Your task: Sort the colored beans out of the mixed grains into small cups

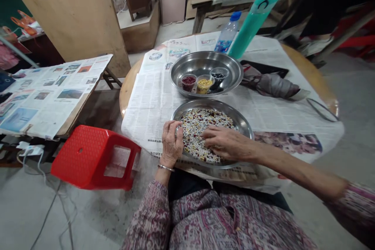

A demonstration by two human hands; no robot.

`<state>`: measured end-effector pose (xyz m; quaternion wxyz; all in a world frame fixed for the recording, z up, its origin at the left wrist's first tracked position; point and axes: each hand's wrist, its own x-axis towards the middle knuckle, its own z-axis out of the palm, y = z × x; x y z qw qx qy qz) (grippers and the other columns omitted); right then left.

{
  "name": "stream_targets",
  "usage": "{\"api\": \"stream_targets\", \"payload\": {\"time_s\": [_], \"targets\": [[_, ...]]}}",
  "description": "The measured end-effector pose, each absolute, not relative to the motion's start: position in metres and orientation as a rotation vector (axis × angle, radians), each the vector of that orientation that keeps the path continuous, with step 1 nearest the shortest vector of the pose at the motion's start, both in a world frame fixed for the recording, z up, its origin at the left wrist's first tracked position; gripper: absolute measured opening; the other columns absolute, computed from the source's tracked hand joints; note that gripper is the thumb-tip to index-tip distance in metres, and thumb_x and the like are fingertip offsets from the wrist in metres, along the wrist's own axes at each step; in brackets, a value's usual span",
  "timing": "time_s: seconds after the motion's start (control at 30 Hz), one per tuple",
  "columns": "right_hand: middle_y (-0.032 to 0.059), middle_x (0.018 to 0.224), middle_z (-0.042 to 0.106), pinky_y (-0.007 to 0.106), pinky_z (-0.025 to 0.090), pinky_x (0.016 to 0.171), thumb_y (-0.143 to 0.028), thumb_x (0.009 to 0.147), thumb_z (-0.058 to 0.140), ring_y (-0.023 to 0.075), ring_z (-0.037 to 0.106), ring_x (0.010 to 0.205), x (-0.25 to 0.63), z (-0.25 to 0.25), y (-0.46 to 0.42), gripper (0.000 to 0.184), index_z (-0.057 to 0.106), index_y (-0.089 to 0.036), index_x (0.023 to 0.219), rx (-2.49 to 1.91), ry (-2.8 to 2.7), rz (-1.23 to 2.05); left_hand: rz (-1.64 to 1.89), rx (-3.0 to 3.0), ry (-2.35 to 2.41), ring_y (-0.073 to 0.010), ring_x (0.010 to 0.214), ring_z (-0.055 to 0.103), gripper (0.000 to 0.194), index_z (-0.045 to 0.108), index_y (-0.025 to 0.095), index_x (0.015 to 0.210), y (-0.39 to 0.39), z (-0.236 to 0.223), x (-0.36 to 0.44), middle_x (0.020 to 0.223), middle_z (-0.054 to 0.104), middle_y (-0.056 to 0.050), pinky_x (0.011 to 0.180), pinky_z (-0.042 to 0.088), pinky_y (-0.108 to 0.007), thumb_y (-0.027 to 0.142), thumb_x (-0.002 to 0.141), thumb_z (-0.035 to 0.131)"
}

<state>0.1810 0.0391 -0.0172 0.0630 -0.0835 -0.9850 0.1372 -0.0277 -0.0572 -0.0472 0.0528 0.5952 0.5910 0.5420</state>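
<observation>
A shallow steel basin (248, 127) stands close to me at the table's near side, spread with mixed grains and beans (195, 134) in white, yellow and dark red. My left hand (172, 140) grips its left rim, thumb on the inner side. My right hand (224, 142) reaches in from the right, with fingers curled together and down at the grains; whatever they pinch is hidden. Behind it a second steel basin (187, 62) holds three clear plastic cups: one of dark red beans (188, 81), one of yellow kernels (203, 84) and one of black beans (218, 77).
Newspaper (149, 101) covers the round table. At its back stand a water bottle (228, 33) and a tall teal object (254, 23). A folded grey umbrella (272, 84) lies to the right. On my left are a red stool (84, 156) and another newspaper-covered table (55, 93).
</observation>
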Motion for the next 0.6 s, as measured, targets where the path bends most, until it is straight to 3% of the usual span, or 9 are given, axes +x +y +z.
{"api": "stream_targets", "payload": {"time_s": [0.23, 0.4, 0.6], "targets": [[0.0118, 0.109, 0.069, 0.045, 0.050, 0.093, -0.023, 0.090, 0.052, 0.0283, 0.063, 0.105, 0.175, -0.043, 0.068, 0.022, 0.072, -0.021, 0.099, -0.675, -2.658, 0.268, 1.636, 1.802, 1.865, -0.0198, 0.107, 0.061, 0.019, 0.065, 0.019, 0.101, -0.057, -0.048, -0.026, 0.104, 0.064, -0.009, 0.099, 0.052, -0.038, 0.027, 0.102, 0.048], [0.0156, 0.126, 0.067, 0.052, 0.047, 0.098, -0.035, 0.095, 0.054, 0.0322, 0.059, 0.117, 0.131, -0.048, 0.045, 0.034, 0.068, -0.019, 0.122, -0.548, -2.655, 0.229, 1.645, 1.812, 1.863, -0.0208, 0.105, 0.062, 0.013, 0.064, 0.019, 0.098, -0.058, -0.049, -0.025, 0.102, 0.065, -0.009, 0.097, 0.054, -0.039, 0.024, 0.100, 0.052], [0.0109, 0.116, 0.070, 0.048, 0.047, 0.099, -0.027, 0.094, 0.056, 0.0274, 0.060, 0.112, 0.139, -0.035, 0.022, 0.019, 0.074, -0.024, 0.102, -0.162, -2.757, 0.425, 1.673, 1.829, 1.829, -0.0215, 0.105, 0.062, 0.014, 0.065, 0.019, 0.098, -0.057, -0.051, -0.026, 0.101, 0.065, -0.009, 0.097, 0.054, -0.040, 0.023, 0.100, 0.051]]}}
